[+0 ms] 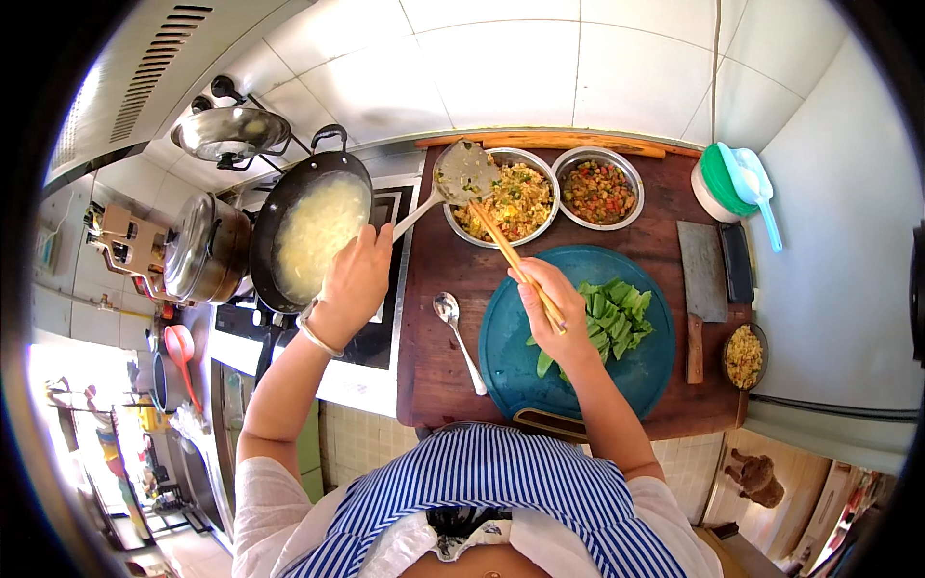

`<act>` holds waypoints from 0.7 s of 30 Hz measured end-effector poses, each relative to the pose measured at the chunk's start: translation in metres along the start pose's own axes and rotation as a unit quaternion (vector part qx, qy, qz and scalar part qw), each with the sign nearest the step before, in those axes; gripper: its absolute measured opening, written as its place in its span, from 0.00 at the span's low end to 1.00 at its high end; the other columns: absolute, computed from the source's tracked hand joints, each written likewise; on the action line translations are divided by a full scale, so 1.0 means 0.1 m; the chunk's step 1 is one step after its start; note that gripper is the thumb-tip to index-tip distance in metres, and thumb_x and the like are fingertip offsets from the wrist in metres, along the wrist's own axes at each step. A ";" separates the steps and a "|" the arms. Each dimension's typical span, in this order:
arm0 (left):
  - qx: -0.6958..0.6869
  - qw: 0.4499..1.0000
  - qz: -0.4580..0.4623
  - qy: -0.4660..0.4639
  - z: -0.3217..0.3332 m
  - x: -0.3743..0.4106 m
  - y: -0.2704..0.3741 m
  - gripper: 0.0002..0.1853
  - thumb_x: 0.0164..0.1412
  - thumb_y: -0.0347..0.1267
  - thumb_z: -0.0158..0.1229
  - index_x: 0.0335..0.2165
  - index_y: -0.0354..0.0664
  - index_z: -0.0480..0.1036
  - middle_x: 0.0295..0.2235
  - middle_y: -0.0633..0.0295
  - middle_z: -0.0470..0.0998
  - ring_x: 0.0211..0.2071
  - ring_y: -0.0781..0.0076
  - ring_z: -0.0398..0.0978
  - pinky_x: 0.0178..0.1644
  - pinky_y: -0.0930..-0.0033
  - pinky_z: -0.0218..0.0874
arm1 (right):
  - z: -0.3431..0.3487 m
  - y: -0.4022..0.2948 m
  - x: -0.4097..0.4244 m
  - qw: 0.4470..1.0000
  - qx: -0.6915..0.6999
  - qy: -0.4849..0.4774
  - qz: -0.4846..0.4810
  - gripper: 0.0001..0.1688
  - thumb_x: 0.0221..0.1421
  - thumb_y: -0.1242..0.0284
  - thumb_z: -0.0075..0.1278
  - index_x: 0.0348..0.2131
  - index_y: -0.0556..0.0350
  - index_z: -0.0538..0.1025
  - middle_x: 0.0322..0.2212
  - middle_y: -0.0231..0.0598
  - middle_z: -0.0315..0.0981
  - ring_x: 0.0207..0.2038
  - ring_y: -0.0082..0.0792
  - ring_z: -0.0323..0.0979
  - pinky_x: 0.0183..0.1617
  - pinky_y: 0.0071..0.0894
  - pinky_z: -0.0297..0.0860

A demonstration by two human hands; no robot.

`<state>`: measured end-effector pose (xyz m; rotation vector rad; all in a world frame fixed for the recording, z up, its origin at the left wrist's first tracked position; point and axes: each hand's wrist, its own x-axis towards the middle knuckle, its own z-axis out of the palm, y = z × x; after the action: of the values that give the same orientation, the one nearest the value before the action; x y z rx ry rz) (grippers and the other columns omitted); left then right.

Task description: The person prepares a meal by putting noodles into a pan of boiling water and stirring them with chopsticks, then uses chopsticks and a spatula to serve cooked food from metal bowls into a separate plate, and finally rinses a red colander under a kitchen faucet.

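My left hand (359,283) grips the handle of a metal wok spatula (462,177), whose blade is held over the left rim of a steel bowl of fried rice (526,202). Bits of food cling to the blade. In my right hand (553,311) is a pair of wooden chopsticks (498,235), their tips at the blade's lower edge. Below that hand lies a round teal cutting board (509,336) with cut leafy greens (619,318) on it. Left of the bowl, a black wok (264,238) holds pale, cloudy soup (318,231).
A second steel bowl (598,188) contains diced vegetables. On the wooden counter lie a spoon (449,311) and a cleaver (703,271). A small bowl of rice (744,356) sits near the right edge. A lidded pot (206,249) stands beyond the wok. A brown dog (756,478) is on the floor.
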<state>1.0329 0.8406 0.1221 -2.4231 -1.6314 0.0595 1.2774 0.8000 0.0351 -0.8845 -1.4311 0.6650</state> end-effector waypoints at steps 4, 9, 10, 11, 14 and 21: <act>0.011 1.000 0.006 -0.007 -0.05 0.00 0.02 0.15 0.50 0.24 0.46 0.39 0.35 0.63 0.27 0.55 0.65 0.28 0.61 0.70 0.30 0.65 0.65 | -0.07 0.10 0.00 0.999 -0.012 0.030 0.028 0.10 0.52 0.76 0.46 0.36 0.62 0.68 0.33 0.47 0.70 0.33 0.35 0.72 0.36 0.27 0.69; 0.024 1.000 0.014 0.003 -0.08 -0.02 0.01 0.12 0.48 0.23 0.46 0.36 0.34 0.63 0.26 0.55 0.65 0.27 0.62 0.71 0.29 0.65 0.65 | -0.03 0.14 -0.02 1.000 0.005 -0.013 0.013 0.10 0.53 0.77 0.46 0.36 0.63 0.69 0.33 0.45 0.71 0.32 0.34 0.71 0.35 0.25 0.69; 0.021 1.000 0.013 -0.003 -0.10 -0.02 0.02 0.12 0.48 0.23 0.46 0.36 0.34 0.63 0.26 0.55 0.65 0.27 0.61 0.71 0.29 0.65 0.65 | -0.09 0.16 -0.02 0.998 -0.004 0.001 0.062 0.10 0.53 0.77 0.46 0.36 0.64 0.69 0.33 0.45 0.71 0.31 0.31 0.71 0.35 0.25 0.69; 0.018 1.000 0.013 -0.010 -0.11 -0.02 0.02 0.12 0.48 0.23 0.46 0.36 0.34 0.63 0.26 0.55 0.65 0.26 0.61 0.71 0.29 0.65 0.65 | -0.09 0.18 -0.02 0.998 0.000 0.027 0.052 0.10 0.53 0.77 0.46 0.36 0.64 0.69 0.33 0.45 0.71 0.31 0.31 0.71 0.34 0.24 0.69; 0.026 1.000 0.017 -0.006 -0.04 -0.04 -0.01 0.12 0.49 0.23 0.46 0.36 0.34 0.63 0.26 0.55 0.65 0.26 0.61 0.71 0.29 0.65 0.65 | -0.09 0.07 0.01 0.999 0.006 0.040 0.023 0.10 0.54 0.76 0.45 0.36 0.64 0.69 0.33 0.45 0.71 0.29 0.29 0.70 0.32 0.23 0.68; 0.021 0.999 0.025 -0.004 -0.08 -0.03 0.00 0.10 0.48 0.22 0.47 0.33 0.35 0.63 0.25 0.55 0.65 0.26 0.62 0.71 0.28 0.66 0.65 | -0.15 0.16 -0.06 0.995 0.033 0.042 0.080 0.15 0.57 0.71 0.41 0.40 0.66 0.67 0.34 0.48 0.71 0.38 0.34 0.72 0.38 0.22 0.69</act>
<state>1.0329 0.8364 0.1300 -2.4345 -1.5558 0.1104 1.2936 0.8019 0.0199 -0.9709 -1.2661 0.7821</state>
